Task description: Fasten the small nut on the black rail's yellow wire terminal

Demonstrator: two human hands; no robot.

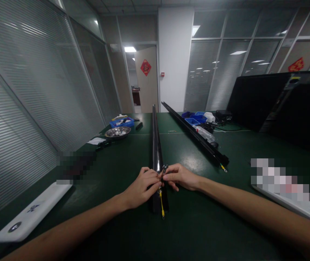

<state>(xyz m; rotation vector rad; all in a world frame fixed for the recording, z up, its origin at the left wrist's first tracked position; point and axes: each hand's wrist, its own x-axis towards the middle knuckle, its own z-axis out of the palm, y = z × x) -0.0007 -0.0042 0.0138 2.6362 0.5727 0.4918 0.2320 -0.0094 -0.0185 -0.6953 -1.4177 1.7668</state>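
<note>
Left hand [144, 183]: head view; fingers curled shut against the rail [156, 145] near its end, seemingly steadying it.
Right hand [180, 176]: fingertips pinched on a small dark clip [164, 168], meeting the left hand's fingertips.
Rail: lies lengthwise on the table [187, 232], running away from the person, with its near end between the wrists.
Wire [160, 203]: yellow, trails from the clip down past the rail's end.
Hidden: the clip is too small to make out its shape, and fingers cover where it joins.
</note>
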